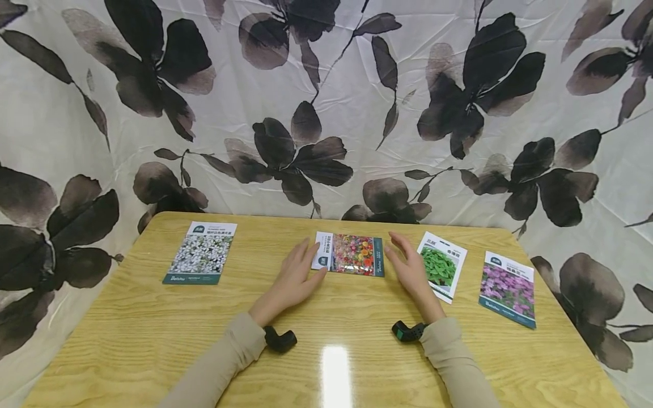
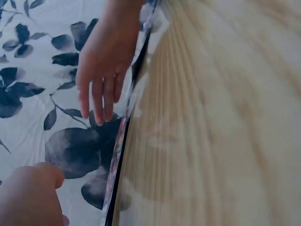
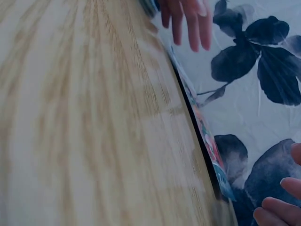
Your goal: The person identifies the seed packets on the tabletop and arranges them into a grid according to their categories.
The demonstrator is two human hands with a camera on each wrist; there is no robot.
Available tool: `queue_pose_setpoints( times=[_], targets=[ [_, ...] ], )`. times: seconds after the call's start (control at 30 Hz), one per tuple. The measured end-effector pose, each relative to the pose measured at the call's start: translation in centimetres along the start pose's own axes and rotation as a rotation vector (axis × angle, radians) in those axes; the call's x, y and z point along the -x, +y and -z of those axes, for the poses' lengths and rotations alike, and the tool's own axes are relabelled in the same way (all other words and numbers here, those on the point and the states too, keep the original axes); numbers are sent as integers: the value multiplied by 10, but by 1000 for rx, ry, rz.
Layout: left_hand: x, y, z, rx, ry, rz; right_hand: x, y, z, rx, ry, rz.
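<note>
A seed packet (image 1: 353,254) printed with mixed colorful flowers lies sideways on the wooden table, between both hands in the head view. My left hand (image 1: 292,276) is at its white end, with fingers relaxed and overlapping that edge. Beyond its dark green end is my right hand (image 1: 410,271), fingers loosely extended and a small gap from the packet. Both wrist views show the same packet (image 2: 114,162) nearly edge-on, as a thin strip. Neither hand grips anything. Just right of the right hand lies a green-leaf seed packet (image 1: 439,266), partly overlapped by that hand.
A white-flower seed packet (image 1: 200,253) lies at the table's left, and a purple-flower packet (image 1: 508,289) at the right. Behind the wooden table (image 1: 357,323) hangs a floral cloth (image 1: 367,96). Each wrist wears a small black camera (image 1: 279,339).
</note>
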State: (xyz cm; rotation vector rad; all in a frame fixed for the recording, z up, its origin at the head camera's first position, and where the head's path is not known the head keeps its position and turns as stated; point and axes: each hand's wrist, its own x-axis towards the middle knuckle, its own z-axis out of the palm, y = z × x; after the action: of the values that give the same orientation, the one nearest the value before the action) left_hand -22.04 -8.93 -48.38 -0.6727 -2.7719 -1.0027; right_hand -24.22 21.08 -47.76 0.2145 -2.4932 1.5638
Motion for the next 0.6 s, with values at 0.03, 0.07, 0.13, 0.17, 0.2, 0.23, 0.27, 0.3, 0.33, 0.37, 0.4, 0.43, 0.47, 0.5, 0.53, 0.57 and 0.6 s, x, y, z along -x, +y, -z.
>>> queue_pose_setpoints(
  times=[0.03, 0.07, 0.13, 0.17, 0.2, 0.23, 0.27, 0.3, 0.33, 0.37, 0.4, 0.43, 0.47, 0.5, 0.53, 0.57, 0.6],
  targets=[
    [-1, 0, -3, -2, 12, -14, 0, 1, -1, 16, -9, 2],
    [-3, 0, -5, 3, 26, -36, 1, 2, -1, 28, -16, 4],
    [-5, -1, -9, 8, 42, -75, 2, 4, -2, 57, -31, 14],
    [-5, -1, -10, 9, 42, -90, 3, 5, -2, 76, -35, 24],
    [-6, -2, -11, 8, 43, -108, 4, 6, -3, 95, -40, 37],
    [-5, -3, -12, 4, 41, -119, 4, 7, -4, 114, -45, 56],
    [-5, -4, -12, -2, 36, -125, 5, 9, -5, 138, -49, 75],
    [-4, -5, -13, -16, 28, -126, 6, 10, -6, 164, -60, 98],
    [-3, -6, -13, -31, 22, -130, 6, 12, -7, 195, -73, 123],
    [-3, -7, -13, -49, 15, -135, 7, 14, -8, 228, -90, 146],
    [-2, -8, -13, -68, 4, -138, 8, 16, -9, 261, -110, 168],
    [-1, -10, -12, -88, -12, -140, 9, 17, -10, 292, -129, 182],
    [-1, -11, -12, -104, -25, -147, 9, 18, -10, 322, -149, 191],
    [0, -12, -12, -118, -38, -152, 10, 18, -11, 344, -167, 197],
    [0, -12, -12, -128, -49, -156, 10, 18, -12, 367, -181, 200],
    [0, -13, -12, -140, -58, -159, 11, 18, -12, 381, -190, 200],
    [0, -13, -12, -148, -69, -160, 11, 18, -12, 390, -197, 196]
  ],
)
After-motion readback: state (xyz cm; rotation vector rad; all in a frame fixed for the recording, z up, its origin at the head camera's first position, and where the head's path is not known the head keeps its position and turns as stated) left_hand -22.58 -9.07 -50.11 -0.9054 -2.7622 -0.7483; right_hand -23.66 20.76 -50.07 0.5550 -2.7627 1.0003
